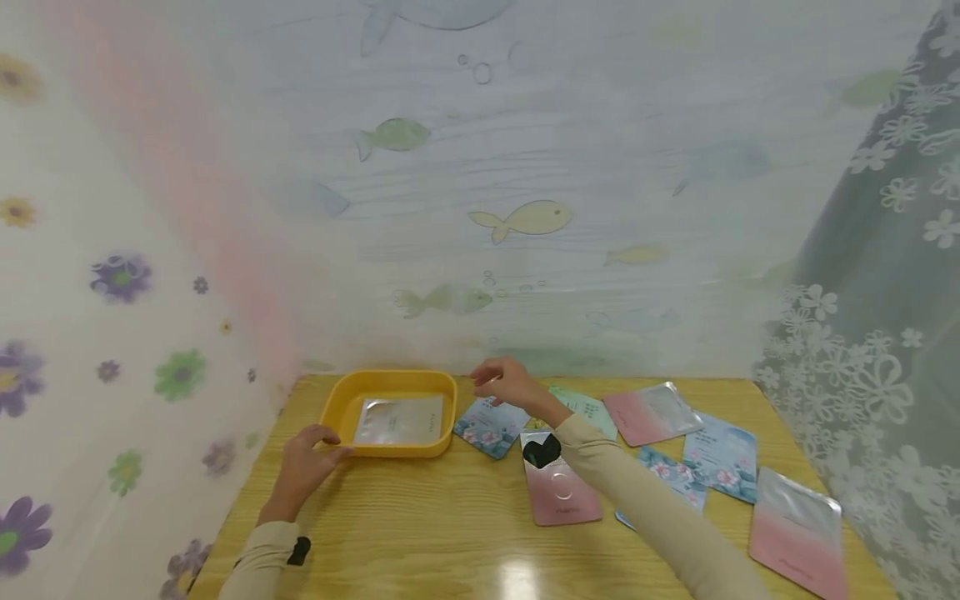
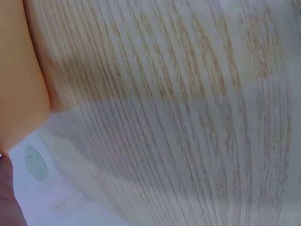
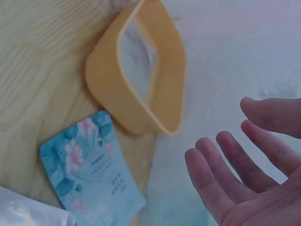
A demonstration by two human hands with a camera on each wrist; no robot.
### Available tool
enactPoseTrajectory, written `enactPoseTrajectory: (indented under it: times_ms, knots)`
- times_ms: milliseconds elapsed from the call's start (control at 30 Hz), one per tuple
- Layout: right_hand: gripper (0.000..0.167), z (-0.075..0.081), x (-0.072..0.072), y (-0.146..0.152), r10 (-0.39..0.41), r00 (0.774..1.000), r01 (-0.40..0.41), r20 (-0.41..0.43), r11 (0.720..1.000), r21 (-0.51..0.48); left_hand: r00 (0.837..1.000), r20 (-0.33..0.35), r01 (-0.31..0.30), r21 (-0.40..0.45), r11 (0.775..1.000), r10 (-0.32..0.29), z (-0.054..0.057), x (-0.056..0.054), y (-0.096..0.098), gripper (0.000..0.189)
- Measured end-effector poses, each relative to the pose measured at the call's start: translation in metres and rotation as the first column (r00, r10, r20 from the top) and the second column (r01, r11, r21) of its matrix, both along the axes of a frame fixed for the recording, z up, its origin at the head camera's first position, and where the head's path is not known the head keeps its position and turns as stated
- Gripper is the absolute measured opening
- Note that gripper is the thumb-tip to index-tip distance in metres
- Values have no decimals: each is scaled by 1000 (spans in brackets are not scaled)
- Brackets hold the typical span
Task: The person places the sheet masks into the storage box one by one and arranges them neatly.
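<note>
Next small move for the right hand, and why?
I'd probably lower the right hand to the blue floral packet beside the yellow tray: that hand is empty, this packet is the nearest, and the tray already holds a silvery packet.

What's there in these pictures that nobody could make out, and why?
- Head view: part of the green packet, hidden behind the right sleeve.
- Head view: lettering on the pale packet inside the yellow tray, too small to read.
- Left wrist view: most of the left hand, cut off by the left edge.
</note>
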State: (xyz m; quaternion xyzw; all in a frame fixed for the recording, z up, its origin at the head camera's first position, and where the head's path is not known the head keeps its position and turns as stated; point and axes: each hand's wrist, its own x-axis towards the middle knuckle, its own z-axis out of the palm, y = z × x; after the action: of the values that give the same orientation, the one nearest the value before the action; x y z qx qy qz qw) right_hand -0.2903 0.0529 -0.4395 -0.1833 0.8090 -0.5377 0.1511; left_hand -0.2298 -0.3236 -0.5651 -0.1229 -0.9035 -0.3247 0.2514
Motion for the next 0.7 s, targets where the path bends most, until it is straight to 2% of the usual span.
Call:
enactPoseTrajectory:
  times_ms: [67,233,400,700]
  knots:
    - [25,-12,-4,8,-1,1000,1,1,1000,-12,1000,5,-3,-7,1000,3,2,1,0,26]
    - [26,-13,10,25,-24,1000,24,17,1000,1,999,32,-1,0,1000,1,5,3,2,24]
    - [25,-17,23,44,-25,999,26,45,999,-18,999,42,0,-6,1000,0,3,4,2,24]
    - [26,-27,49,79,-7,998,11,68,999,-53,1000,16,2,-13,1000,-2,1,2,2,25]
